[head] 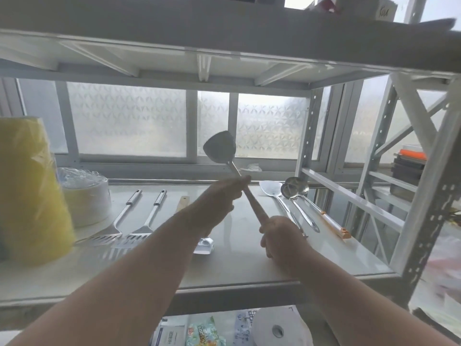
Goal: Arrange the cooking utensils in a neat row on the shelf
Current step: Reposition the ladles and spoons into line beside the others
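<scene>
At the left edge of the shelf in front of me stands a big yellow roll (30,191) wrapped in clear film. Just beside it, toward the back, sits a stack of white paper plates (87,198) under clear plastic. Behind everything runs a frosted window (129,121) with a leaf pattern. Off to my right, on the next rack, I see a pile of dark trays (407,168) with an orange one on top. On the tier below me lie a white tape roll (277,329), a bright snack packet (203,332) and a white box (172,335) with print too small to read.
</scene>
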